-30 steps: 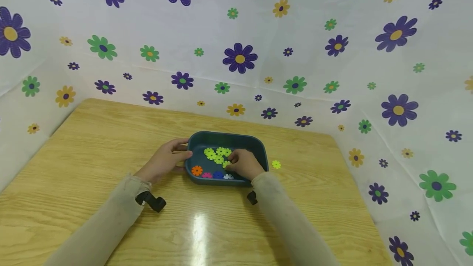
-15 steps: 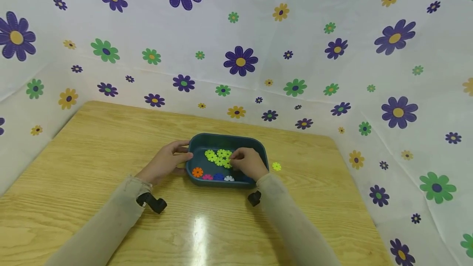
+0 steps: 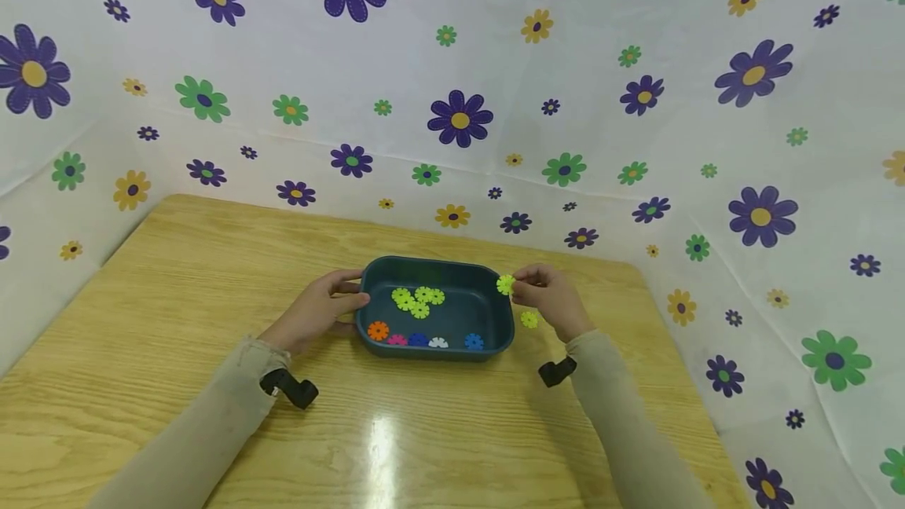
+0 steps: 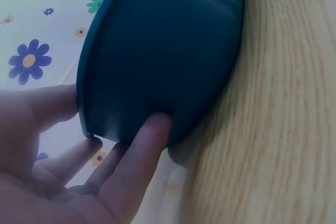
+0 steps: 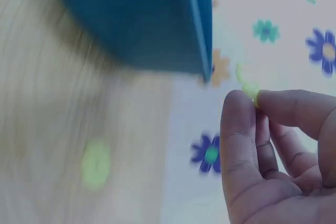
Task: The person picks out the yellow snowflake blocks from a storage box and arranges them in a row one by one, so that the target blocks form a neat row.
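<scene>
A dark teal tray [image 3: 459,306] stands on the table. My left hand [image 3: 316,310] grips its left end, thumb over the rim and fingers outside; in the left wrist view the left hand [image 4: 105,166] holds the tray wall [image 4: 157,51] between thumb and fingers. Past the right rim, my right hand [image 3: 555,301] pinches a yellow-green flower disc [image 3: 505,284] between thumb and index finger. In the right wrist view that disc [image 5: 248,86] shows at the fingertips of the right hand [image 5: 283,156], beside the tray's end [image 5: 142,24].
Inside the tray lie several yellow-green discs [image 3: 420,309], with orange [image 3: 378,331], pink [image 3: 397,340], dark blue [image 3: 418,340], white [image 3: 438,342] and blue [image 3: 474,342] ones along the near side. Another yellow-green disc [image 3: 529,320] lies on the wooden table [image 3: 297,446] right of the tray.
My right hand has lifted a yellow-green disc out of the tray and moved right, past the rim, uncovering the blue disc. The left hand stays on the tray.
</scene>
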{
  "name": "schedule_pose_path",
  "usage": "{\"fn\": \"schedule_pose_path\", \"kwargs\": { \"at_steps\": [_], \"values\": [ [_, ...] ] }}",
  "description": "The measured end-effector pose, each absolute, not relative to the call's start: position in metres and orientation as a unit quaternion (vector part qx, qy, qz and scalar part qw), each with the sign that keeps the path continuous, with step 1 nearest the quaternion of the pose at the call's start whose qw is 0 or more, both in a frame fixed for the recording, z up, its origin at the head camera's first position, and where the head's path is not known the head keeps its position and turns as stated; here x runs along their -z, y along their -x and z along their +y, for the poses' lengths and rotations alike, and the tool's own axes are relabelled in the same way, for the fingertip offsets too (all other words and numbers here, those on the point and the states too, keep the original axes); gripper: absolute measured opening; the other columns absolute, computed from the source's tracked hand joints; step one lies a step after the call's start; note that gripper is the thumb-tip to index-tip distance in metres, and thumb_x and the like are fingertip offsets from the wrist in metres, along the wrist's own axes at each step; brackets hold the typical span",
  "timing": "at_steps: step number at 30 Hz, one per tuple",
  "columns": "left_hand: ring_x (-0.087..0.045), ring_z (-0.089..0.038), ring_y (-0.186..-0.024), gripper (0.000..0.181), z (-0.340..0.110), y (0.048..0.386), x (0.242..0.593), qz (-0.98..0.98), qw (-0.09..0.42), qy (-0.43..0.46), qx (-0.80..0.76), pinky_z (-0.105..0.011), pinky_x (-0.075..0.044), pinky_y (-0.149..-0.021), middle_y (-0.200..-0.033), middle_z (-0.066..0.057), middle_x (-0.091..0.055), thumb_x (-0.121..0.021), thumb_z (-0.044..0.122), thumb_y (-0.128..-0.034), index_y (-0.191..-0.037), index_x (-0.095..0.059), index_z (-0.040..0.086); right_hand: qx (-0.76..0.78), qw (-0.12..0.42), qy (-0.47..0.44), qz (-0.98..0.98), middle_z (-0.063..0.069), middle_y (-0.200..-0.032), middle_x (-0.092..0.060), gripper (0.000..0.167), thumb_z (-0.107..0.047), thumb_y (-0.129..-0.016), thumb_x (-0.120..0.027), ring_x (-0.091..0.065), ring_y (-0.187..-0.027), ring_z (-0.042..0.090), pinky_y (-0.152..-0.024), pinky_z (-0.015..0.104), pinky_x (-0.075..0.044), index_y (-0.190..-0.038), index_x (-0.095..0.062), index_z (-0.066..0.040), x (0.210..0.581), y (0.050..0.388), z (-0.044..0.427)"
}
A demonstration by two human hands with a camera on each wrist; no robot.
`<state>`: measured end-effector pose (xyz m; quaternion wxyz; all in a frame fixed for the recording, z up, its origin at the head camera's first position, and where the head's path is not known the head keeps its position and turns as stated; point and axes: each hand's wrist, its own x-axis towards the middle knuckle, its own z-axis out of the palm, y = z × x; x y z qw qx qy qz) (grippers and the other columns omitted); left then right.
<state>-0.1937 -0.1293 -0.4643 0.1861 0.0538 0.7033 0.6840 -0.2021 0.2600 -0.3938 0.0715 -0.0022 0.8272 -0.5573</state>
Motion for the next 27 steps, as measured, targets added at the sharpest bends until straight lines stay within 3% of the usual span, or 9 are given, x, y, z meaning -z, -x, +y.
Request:
{"fn": "schedule_pose_path", "kwargs": {
  "at_steps": [5,9,17,27],
  "values": [
    [-0.064,-0.036,-0.118,0.067,-0.132,0.195,0.467,0.703,0.186,-0.057,-0.684,-0.044,-0.063,-0.088,-0.147,-0.025,-0.046,-0.067,0.023,-0.1033,-0.161,-0.035,0.010,0.542,0.074,-0.031,0.836,0.018,-0.120,-0.062,0.031,-0.010,-0.104,-0.062,-0.070,-0.102,0.021,-0.099,0.037,-0.058,-0.128,-0.059,0.009,0.399,0.201,0.303],
    [-0.065,-0.036,-0.117,0.067,-0.133,0.195,0.468,0.702,0.187,-0.056,-0.685,-0.044,-0.063,-0.088,-0.147,-0.025,-0.045,-0.067,0.023,-0.1033,-0.161,-0.035,0.010,0.532,0.079,-0.061,0.841,0.020,-0.125,-0.063,0.032,-0.011,-0.105,-0.061,-0.070,-0.104,0.024,-0.102,0.043,-0.057,-0.130,-0.060,0.009,0.409,0.199,0.326],
    [-0.066,-0.036,-0.116,0.065,-0.133,0.194,0.467,0.707,0.188,-0.050,-0.680,-0.044,-0.063,-0.088,-0.147,-0.024,-0.046,-0.066,0.022,-0.1037,-0.160,-0.036,0.011,0.460,0.086,-0.095,0.879,0.015,-0.117,-0.069,0.024,-0.013,-0.102,-0.067,-0.067,-0.092,0.014,-0.083,0.027,-0.059,-0.119,-0.068,0.004,0.441,0.202,0.345],
    [-0.066,-0.035,-0.115,0.064,-0.131,0.194,0.466,0.708,0.189,-0.053,-0.679,-0.044,-0.063,-0.088,-0.146,-0.024,-0.046,-0.067,0.022,-0.1036,-0.160,-0.038,0.012,0.439,0.082,-0.112,0.888,0.017,-0.115,-0.070,0.022,-0.010,-0.102,-0.064,-0.069,-0.087,0.013,-0.080,0.027,-0.061,-0.117,-0.069,0.005,0.451,0.203,0.344]
  ]
}}
